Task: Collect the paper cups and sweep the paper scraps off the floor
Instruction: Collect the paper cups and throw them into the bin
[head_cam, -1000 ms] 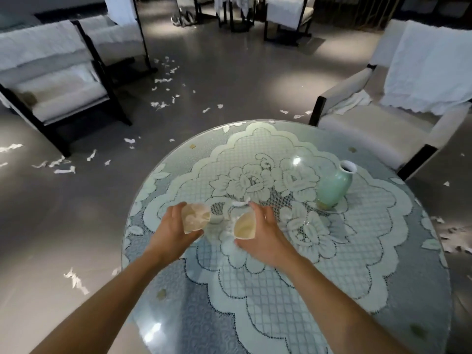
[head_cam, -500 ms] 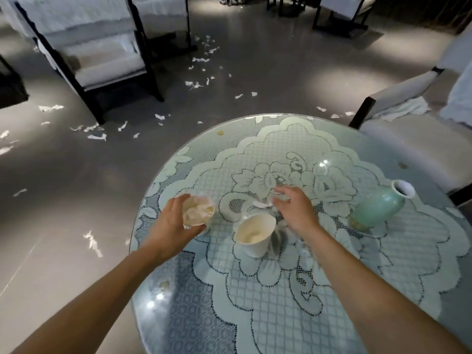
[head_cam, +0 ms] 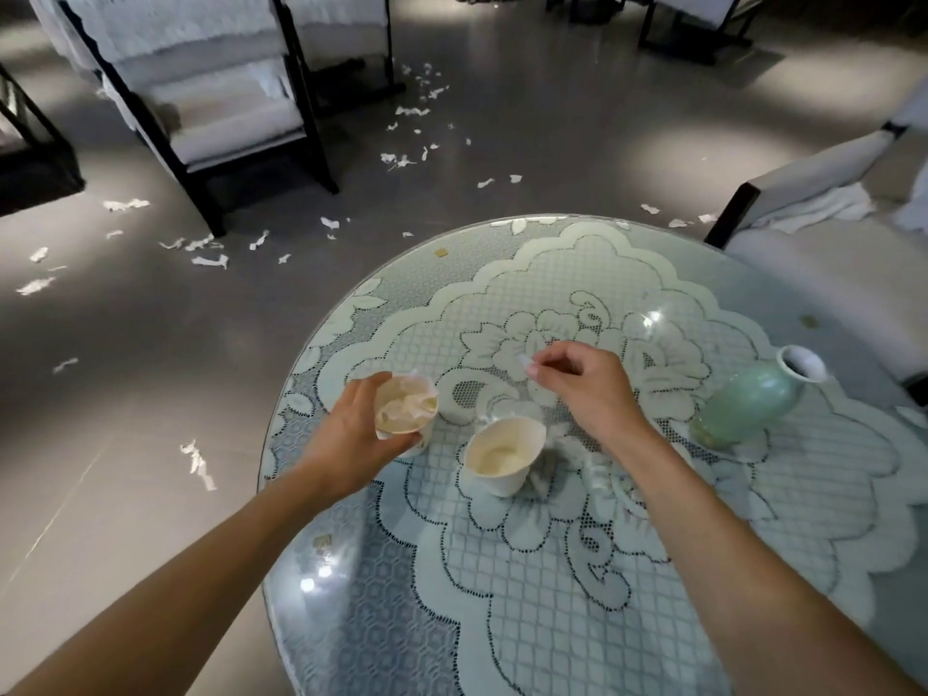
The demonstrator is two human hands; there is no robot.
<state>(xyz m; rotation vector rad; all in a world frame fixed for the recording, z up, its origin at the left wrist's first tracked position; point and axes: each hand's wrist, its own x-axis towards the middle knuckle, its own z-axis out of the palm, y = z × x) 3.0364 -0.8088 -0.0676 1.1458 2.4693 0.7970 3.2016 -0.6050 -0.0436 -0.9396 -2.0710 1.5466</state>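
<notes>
**Where are our paper cups?**
The standing cup [head_cam: 503,454] sits upright on the desk [head_cam: 502,620], between our two arms. It looks empty inside. The stuffed cup [head_cam: 406,411] is up in our left grip [head_cam: 346,434], and it is full of crumpled paper.

**How does the left grip hold it?**
The fingers curl round the cup's side. The mouth of the cup tips toward us.

**And the right grip [head_cam: 587,389]?**
It hangs low over the desk, past the standing cup, with the wrist bent down. The thumb and a finger pinch a tiny white scrap [head_cam: 526,365] (the other fingers are curled in).

**So how far along are we?**
Not far, we think. The two cups are not stacked yet. Lots of paper scraps [head_cam: 211,253] lie on the floor [head_cam: 150,419] near the chairs [head_cam: 226,128]. We see no broom.

**Anything else on the desk?**
A green vase [head_cam: 748,399] stands off to the right.
</notes>
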